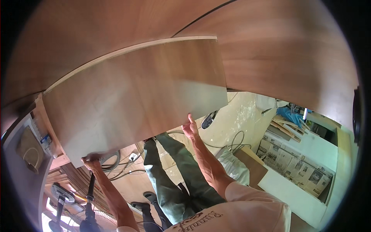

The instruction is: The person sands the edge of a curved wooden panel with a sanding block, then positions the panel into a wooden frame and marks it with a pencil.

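A large brown wood-veneer panel [135, 96] with a pale strip along its far edge stretches across the upper middle. At its near left corner, my left hand [92, 160] grips the edge, with some fingers hidden. My right hand [190, 127] holds the near edge farther right. Its thumb points up, and its other fingers are partly hidden by the panel. The panel's far edge lies against or just in front of a big brown wood surface [278, 46]; I cannot tell whether they touch.
Below the panel, cables [123, 170] lie on the floor near a dark shoe [209, 120]. On the right, a white bag [234, 166] sits beside an open white box [286, 189] lined with newspaper [297, 166]. At left, a plastic bottle [47, 144] stands near a fan [102, 220].
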{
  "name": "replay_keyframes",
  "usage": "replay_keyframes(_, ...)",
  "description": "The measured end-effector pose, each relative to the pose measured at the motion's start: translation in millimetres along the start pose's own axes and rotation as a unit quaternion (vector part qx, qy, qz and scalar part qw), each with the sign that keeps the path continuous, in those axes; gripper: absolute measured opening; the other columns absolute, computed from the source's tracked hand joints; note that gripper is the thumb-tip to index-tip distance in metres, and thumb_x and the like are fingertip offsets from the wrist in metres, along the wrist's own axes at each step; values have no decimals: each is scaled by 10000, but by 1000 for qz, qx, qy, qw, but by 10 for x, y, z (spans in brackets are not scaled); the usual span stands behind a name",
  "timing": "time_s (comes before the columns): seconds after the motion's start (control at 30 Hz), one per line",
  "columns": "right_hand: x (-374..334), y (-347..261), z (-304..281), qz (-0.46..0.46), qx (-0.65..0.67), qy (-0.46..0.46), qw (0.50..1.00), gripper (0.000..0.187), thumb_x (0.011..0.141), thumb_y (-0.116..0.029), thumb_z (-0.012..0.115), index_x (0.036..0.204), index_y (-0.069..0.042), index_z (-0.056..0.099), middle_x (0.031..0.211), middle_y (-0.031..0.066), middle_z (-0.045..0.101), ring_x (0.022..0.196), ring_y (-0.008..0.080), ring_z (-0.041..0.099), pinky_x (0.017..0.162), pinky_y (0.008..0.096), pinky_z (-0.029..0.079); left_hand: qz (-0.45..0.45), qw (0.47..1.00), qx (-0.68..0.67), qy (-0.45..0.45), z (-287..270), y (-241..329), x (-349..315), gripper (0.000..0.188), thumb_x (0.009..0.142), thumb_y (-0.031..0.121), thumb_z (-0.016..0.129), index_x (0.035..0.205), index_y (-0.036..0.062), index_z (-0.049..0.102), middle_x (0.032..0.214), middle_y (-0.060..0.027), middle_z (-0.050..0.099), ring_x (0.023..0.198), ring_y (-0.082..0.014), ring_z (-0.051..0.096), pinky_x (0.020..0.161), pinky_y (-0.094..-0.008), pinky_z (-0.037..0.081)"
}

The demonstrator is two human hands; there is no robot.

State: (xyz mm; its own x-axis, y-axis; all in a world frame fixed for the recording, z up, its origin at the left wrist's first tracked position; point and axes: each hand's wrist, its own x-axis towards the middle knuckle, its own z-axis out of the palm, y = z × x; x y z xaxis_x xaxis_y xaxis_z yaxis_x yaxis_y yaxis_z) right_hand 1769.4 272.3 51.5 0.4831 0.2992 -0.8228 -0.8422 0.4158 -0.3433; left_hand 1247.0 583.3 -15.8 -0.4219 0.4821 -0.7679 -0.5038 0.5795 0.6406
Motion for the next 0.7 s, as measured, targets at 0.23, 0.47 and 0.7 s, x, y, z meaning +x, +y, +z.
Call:
replay_keyframes(0.23, -102, -48, -115, -8, -15, -35, 999, 290, 878, -266, 733, 1130, -166, 630, 1099, -29, 684, 985, 140, 655, 755, 307, 561, -118, 983, 8, -140, -394, 202, 416, 396, 1024, 437, 435, 1106, 64, 543, 1037, -121, 604, 922, -271, 599, 887, -418, 504)
replay_keyframes(0.47, 28, -143, -106, 12, -66, -11, 998, 226, 861, -266, 753, 1039, -175, 649, 1003, -20, 700, 830, 142, 682, 620, 295, 565, -80, 936, -71, -335, -494, 68, 436, 333, 1038, 329, 414, 1135, 56, 577, 1039, -111, 645, 966, -249, 602, 922, -413, 479)
replay_keyframes(0.7, 190, 214, 329, 73, -35, -8, 997, 196, 877, -284, 737, 1011, -175, 644, 902, -32, 695, 715, 121, 667, 570, 284, 557, 48, 967, -9, -249, -454, 873, 694, 318, 1017, 315, 443, 1142, 55, 578, 1020, -135, 656, 932, -269, 631, 821, -455, 530)
